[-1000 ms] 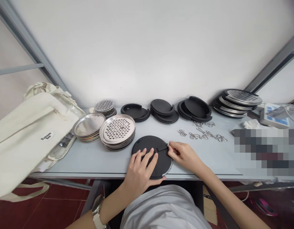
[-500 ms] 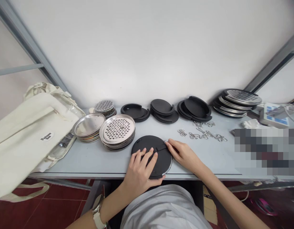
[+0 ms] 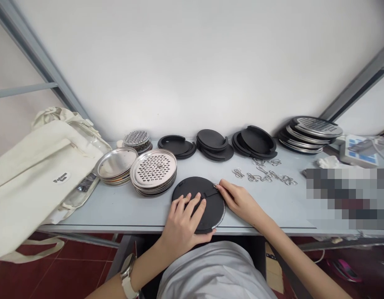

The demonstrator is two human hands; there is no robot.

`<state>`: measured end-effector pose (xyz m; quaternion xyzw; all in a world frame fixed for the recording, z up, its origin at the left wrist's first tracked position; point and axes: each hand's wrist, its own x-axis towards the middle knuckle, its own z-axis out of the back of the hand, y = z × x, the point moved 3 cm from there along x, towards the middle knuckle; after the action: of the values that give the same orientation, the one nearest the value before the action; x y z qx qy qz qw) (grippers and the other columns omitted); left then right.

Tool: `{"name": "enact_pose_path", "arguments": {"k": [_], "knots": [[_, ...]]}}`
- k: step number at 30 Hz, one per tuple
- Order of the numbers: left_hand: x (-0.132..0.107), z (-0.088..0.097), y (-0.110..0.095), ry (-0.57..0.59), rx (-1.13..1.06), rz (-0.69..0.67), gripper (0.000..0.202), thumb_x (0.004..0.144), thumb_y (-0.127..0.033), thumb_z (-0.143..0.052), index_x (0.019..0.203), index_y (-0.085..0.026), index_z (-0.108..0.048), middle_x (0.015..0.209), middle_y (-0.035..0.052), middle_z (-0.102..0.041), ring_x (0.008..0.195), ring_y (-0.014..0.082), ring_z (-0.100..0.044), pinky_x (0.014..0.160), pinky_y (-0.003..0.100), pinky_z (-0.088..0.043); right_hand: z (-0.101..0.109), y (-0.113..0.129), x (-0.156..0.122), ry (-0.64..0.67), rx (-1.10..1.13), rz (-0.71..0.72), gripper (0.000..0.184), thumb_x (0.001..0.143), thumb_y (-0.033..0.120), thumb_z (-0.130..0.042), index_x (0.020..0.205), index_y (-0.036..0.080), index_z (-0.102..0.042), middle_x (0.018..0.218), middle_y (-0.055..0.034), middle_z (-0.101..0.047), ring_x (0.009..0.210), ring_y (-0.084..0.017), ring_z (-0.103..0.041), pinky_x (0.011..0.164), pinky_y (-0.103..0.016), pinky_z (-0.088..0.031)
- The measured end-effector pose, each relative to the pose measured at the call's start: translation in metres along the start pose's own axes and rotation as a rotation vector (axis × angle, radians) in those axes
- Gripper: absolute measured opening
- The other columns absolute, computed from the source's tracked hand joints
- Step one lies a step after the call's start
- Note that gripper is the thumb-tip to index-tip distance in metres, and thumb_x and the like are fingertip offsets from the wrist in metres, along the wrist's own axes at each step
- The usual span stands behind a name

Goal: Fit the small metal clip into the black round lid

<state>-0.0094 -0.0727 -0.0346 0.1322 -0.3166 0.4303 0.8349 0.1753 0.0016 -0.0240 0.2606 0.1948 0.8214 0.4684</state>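
A round black plastic disc [image 3: 199,187] with a thin metal edge at its right side lies near the front of the table. My left hand [image 3: 184,222] grips it, fingers across the top and thumb at the near edge. At the disc's upper right rim, my right hand [image 3: 233,197] pinches a small metal wire piece [image 3: 215,185], whose tip shows over the black surface. Several similar bent wire clips [image 3: 266,176] lie to the right. Left of the disc stands a stack of round metal grater plates [image 3: 153,168].
Plain metal discs [image 3: 115,164] and smaller grater plates [image 3: 136,139] are stacked at left. Along the wall sit black round holders [image 3: 212,141]. Assembled graters [image 3: 316,126] are piled at the right back. A cream bag [image 3: 45,166] covers the table's left end.
My right fingertips have shifted slightly, and more of the wire piece now shows over the disc's rim. My left hand and the disc have stayed in place.
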Motion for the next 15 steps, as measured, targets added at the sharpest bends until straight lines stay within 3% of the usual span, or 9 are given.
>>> {"name": "enact_pose_path", "arguments": {"k": [15], "knots": [[0.0004,0.0007,-0.0003,0.000,0.005,0.003,0.056,0.082,-0.048,-0.061,0.126,-0.016,-0.058,0.128,0.0108,-0.060,0.114,0.0301,-0.055,0.099,0.044,-0.038,0.0036,0.0046,-0.0003,0.008,0.065,-0.006,0.023,0.100,0.031,-0.034,0.078,0.025,-0.037,0.061,0.0045,-0.044,0.053,-0.015,-0.044,0.055,-0.025,-0.036]]}}
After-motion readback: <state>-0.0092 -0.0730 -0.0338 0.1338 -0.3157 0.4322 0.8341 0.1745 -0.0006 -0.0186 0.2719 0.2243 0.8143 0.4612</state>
